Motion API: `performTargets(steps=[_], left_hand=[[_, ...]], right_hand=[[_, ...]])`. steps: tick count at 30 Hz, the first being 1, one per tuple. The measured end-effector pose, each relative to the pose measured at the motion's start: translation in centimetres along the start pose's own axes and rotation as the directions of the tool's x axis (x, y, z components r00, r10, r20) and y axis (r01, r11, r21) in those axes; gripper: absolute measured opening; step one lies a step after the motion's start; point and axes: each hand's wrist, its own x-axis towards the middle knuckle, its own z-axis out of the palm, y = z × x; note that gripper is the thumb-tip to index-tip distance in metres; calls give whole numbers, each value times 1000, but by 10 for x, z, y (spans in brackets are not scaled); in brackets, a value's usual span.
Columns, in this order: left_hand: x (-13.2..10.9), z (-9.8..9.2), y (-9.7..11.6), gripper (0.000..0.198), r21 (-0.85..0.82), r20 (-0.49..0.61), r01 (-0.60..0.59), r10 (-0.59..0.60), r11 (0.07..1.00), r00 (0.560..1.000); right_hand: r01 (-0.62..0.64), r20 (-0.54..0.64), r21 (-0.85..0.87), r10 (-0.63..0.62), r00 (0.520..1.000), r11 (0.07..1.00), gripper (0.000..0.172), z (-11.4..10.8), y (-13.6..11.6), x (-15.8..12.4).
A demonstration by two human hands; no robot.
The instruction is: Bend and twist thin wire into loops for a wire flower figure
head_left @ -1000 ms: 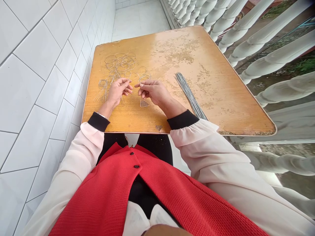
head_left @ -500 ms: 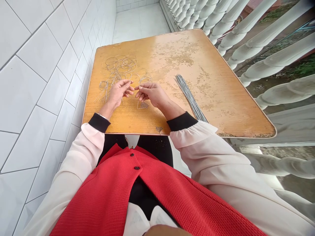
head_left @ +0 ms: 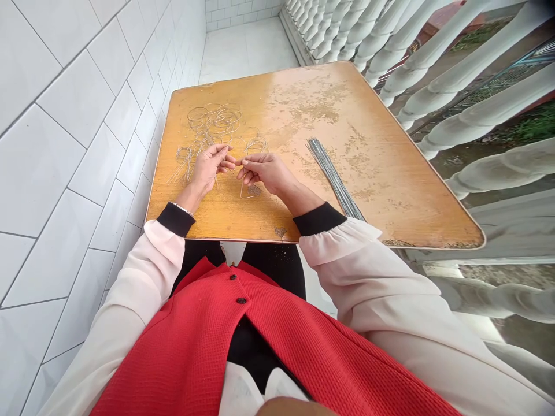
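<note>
Over the near left part of the wooden table, my left hand [head_left: 211, 167] and my right hand [head_left: 265, 171] are almost touching at the fingertips. Both are closed in a pinch on a thin bent wire [head_left: 241, 189]. Part of this wire loops beyond the right fingers and part hangs below them in an angle; the exact grip is hidden by the fingers. Just beyond my left hand lie several curled wire loops [head_left: 215, 118] in a loose tangle. A bundle of straight grey wires [head_left: 333, 176] rests to the right of my right hand.
The worn wooden table [head_left: 390, 190] has peeling patches on its surface. A white tiled wall [head_left: 87, 110] runs close along the left. White balusters [head_left: 468, 130] line the right side, past the table edge.
The view has tilted slightly, so the table sits a little lower in the picture. Both hands keep their pinch on the wire, with only slight finger movement.
</note>
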Motion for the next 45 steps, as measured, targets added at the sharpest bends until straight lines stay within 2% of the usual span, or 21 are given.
performTargets(steps=[7,14,26,33,38,45], left_hand=[[1,3,-2,13,-89,-22,23,-25,996,999],[2,3,-8,14,-78,-8,2,-2,997,1000],[5,3,-4,13,-141,-54,-11,3,990,999],[5,1,-8,15,-70,-38,-24,21,997,999],[2,-1,-6,19,-134,32,-21,26,991,999],[3,-2,-7,29,-2,21,12,-12,1000,1000]], right_hand=[[-17,6,18,17,1000,1000,26,1,2,0],[-9,-2,14,9,1000,1000,28,0,2,1],[-39,27,32,38,999,999,19,2,8,3],[-42,-53,52,44,998,998,26,3,-2,-1],[-17,-57,48,20,998,999,20,0,-2,-1],[9,-51,59,-6,999,998,18,-2,0,-1]])
